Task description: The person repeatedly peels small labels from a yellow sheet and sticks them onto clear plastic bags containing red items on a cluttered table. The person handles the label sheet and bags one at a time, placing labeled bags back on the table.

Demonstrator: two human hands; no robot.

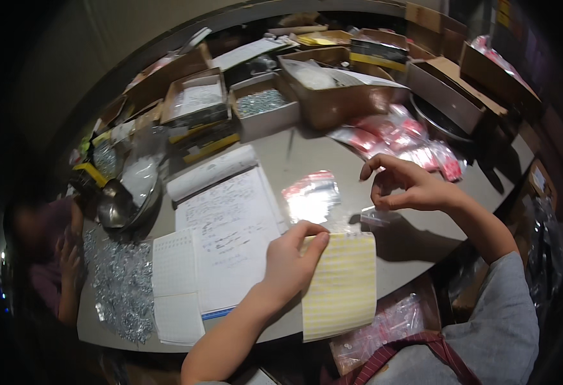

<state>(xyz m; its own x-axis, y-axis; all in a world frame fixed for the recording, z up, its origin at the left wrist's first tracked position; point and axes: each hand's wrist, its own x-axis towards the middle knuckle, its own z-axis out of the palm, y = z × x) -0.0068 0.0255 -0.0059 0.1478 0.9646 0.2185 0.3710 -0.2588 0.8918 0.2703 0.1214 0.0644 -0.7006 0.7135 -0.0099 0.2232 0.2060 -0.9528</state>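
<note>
From afar, I see the left hand (295, 258) pinch a yellow sheet (339, 289) by its top left corner, over the table (275, 146) edge. It looks light and bendy; corners seem best. The right hand (405, 185) curls near a small clear bag (375, 218); I can't tell if it's gripping.

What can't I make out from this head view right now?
All in the head view:
Left hand: some fingertips, hidden by the yellow sheet.
Right hand: whether it grips the small clear bag; too blurred.
Notebook: handwriting, too small and blurred.
Flat bags: contents, washed out by glare.
Other person: partly lost in the dark rim.
</note>
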